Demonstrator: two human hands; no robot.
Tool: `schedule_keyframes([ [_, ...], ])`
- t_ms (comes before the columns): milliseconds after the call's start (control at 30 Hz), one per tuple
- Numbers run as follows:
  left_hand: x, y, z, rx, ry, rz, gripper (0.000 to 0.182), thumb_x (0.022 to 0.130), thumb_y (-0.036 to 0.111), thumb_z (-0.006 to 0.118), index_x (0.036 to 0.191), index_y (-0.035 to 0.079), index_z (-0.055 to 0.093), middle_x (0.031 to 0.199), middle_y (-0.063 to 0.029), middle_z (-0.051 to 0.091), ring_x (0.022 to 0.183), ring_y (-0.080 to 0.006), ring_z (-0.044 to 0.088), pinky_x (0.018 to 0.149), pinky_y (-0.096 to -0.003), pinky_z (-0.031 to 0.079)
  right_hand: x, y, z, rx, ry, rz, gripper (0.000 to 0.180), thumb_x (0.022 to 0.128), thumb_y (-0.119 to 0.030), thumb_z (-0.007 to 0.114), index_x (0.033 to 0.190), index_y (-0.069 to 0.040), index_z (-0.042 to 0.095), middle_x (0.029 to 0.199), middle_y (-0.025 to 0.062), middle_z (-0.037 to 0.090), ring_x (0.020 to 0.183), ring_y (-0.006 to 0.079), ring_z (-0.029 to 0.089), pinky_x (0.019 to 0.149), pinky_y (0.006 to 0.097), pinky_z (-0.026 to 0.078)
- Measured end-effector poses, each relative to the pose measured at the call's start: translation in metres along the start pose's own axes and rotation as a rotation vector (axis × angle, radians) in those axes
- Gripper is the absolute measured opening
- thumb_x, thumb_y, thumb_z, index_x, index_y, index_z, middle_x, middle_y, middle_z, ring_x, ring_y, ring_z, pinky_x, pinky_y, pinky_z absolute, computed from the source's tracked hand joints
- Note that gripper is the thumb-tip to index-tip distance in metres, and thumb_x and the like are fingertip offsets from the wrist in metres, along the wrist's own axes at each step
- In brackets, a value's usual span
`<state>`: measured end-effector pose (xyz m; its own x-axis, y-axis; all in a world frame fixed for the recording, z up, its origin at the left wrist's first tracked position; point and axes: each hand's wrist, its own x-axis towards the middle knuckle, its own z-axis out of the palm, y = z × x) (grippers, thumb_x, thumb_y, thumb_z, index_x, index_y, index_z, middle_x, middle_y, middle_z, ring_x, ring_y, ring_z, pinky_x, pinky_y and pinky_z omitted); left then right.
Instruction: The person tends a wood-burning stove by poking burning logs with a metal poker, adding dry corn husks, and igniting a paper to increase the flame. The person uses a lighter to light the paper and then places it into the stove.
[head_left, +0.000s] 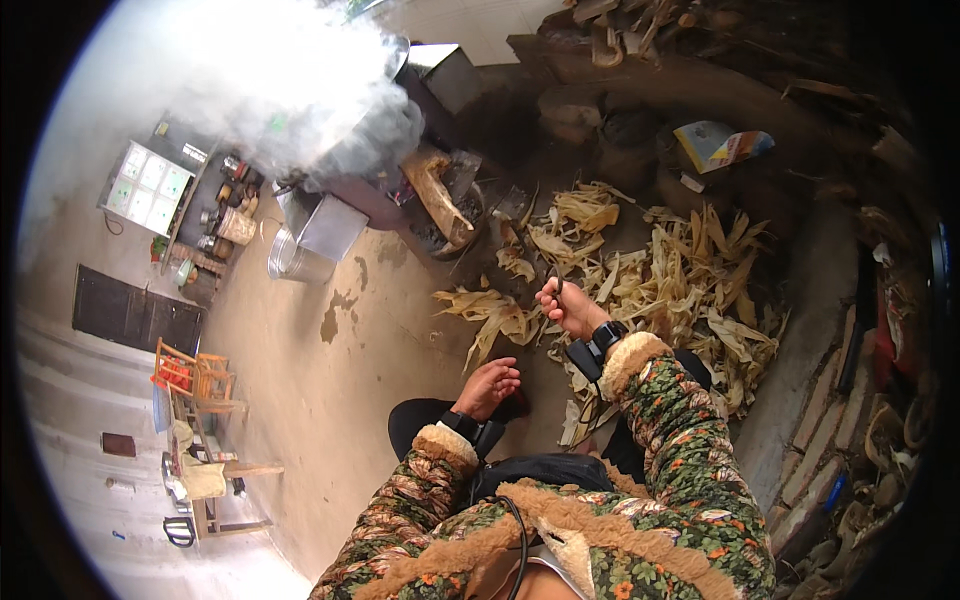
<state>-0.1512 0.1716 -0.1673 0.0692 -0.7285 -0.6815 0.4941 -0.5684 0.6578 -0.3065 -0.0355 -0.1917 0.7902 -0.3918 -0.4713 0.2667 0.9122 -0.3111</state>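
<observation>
My right hand (568, 306) is closed around the dark looped handle of thin metal fire tongs (556, 283), which reach up toward the stove; their far end is hard to make out. Below and to the left, my left hand (489, 386) holds nothing, its fingers loosely curled and apart. Dry corn husks (667, 277) lie heaped on the floor beyond and beside my right hand. A smaller bunch of husks (499, 319) lies between my two hands. A thick piece of wood (439, 191) slants across the ash-filled opening beside the stove (367, 199).
Dense white smoke or steam (300, 82) hides much of the stove top. A metal bucket (296, 259) stands on the floor at the left. Bricks (814, 450) and firewood line the right side. A printed bag (724, 146) lies behind the husks; wooden chairs (214, 382) stand far left.
</observation>
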Motion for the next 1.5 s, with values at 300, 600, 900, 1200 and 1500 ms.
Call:
schedule_keyframes([
  [300,0.011,-0.004,-0.022,-0.105,0.061,-0.016,0.030,0.091,0.016,0.052,0.118,0.005,0.050,0.093,-0.0048,0.060,0.083,-0.0142,0.059,0.073,-0.0250,0.048,0.005,0.013,-0.001,0.339,-0.051,0.182,0.018,0.080,-0.012,0.051,0.090,0.002,0.047,0.064,-0.0035,0.043,0.052,0.0044,0.040,0.037,0.0156,0.031],
  [600,0.015,-0.003,-0.030,-0.094,0.022,-0.017,0.033,0.089,0.016,0.054,0.119,0.004,0.049,0.094,-0.0056,0.060,0.083,-0.0150,0.060,0.073,-0.0255,0.048,0.025,0.011,0.000,0.005,0.009,0.076,0.039,0.082,-0.042,0.057,0.080,-0.004,0.046,0.062,-0.0040,0.041,0.048,0.0039,0.039,0.038,0.0154,0.030],
  [900,0.007,-0.001,-0.036,-0.114,0.044,0.005,0.030,0.089,0.014,0.053,0.118,0.004,0.051,0.092,-0.0053,0.061,0.081,-0.0153,0.061,0.071,-0.0254,0.049,0.055,0.024,-0.006,-0.006,0.041,0.016,0.028,0.083,-0.029,0.056,0.078,-0.003,0.046,0.063,-0.0036,0.041,0.050,0.0037,0.038,0.039,0.0149,0.029],
  [1200,0.006,0.000,-0.024,-0.069,0.044,0.013,0.029,0.090,0.015,0.052,0.117,0.005,0.051,0.091,-0.0049,0.061,0.081,-0.0152,0.060,0.072,-0.0258,0.049,-0.017,0.008,0.003,0.196,-0.186,0.122,0.015,0.084,-0.012,0.047,0.089,0.002,0.047,0.066,-0.0028,0.043,0.054,0.0049,0.040,0.040,0.0152,0.033],
  [1500,0.001,-0.003,0.007,0.018,0.015,0.048,0.030,0.090,0.014,0.048,0.119,0.003,0.049,0.094,-0.0066,0.058,0.082,-0.0160,0.058,0.072,-0.0265,0.049,-0.154,-0.008,0.013,0.044,-0.183,0.043,0.018,0.085,-0.014,0.049,0.094,0.002,0.048,0.064,-0.0027,0.044,0.053,0.0056,0.039,0.038,0.0177,0.033],
])
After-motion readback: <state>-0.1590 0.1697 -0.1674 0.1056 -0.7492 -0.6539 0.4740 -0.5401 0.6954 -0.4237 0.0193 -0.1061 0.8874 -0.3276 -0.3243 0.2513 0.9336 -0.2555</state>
